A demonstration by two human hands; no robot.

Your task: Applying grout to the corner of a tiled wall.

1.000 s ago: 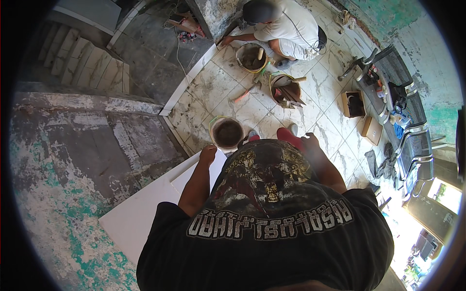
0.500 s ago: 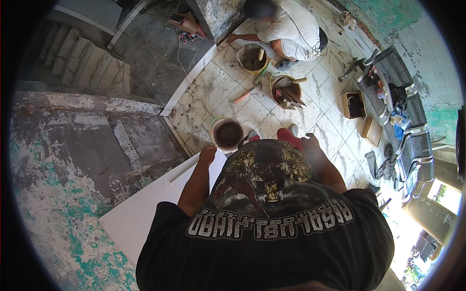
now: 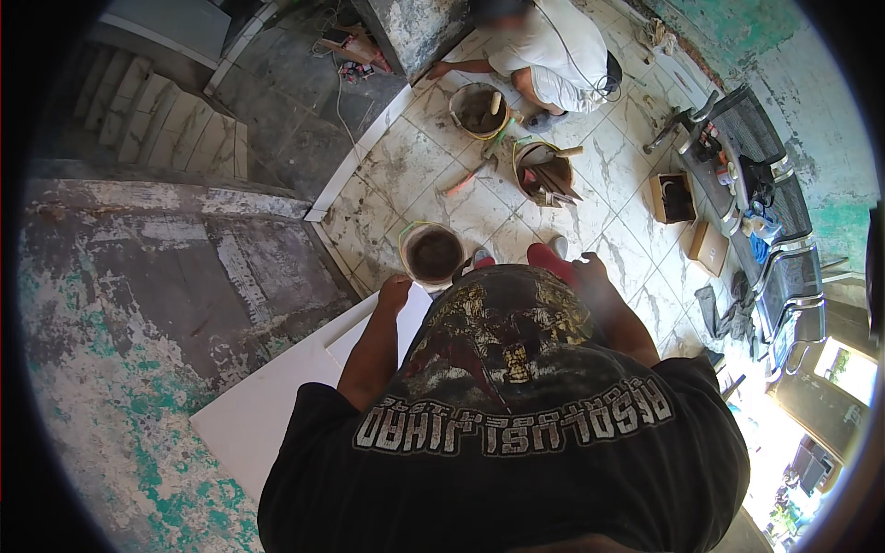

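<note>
Person's left hand (image 3: 395,292) beside bucket (image 3: 415,244) near left edge of tiled floor (image 3: 392,170), right hand (image 3: 591,269) hazy, apart, both grips unclear, peeling wall (image 3: 129,396)

Site: indoor room of a building under renovation, by appearance. Evidence: peeling white-and-green plaster wall (image 3: 152,442) at near left; second wall (image 3: 784,78) at far right, likewise patchy. Floor (image 3: 484,217) of white, grey-veined, marble-look tiles, smudged with dirt. On it, a round pale bucket (image 3: 407,252) of dark material, two more buckets beyond, and a hammer with an orange handle (image 3: 458,186). Far left: pale-tiled staircase (image 3: 171,124). Right: row of black-and-chrome metal bench seats (image 3: 791,276) bearing clutter, suggesting a waiting area.
</note>
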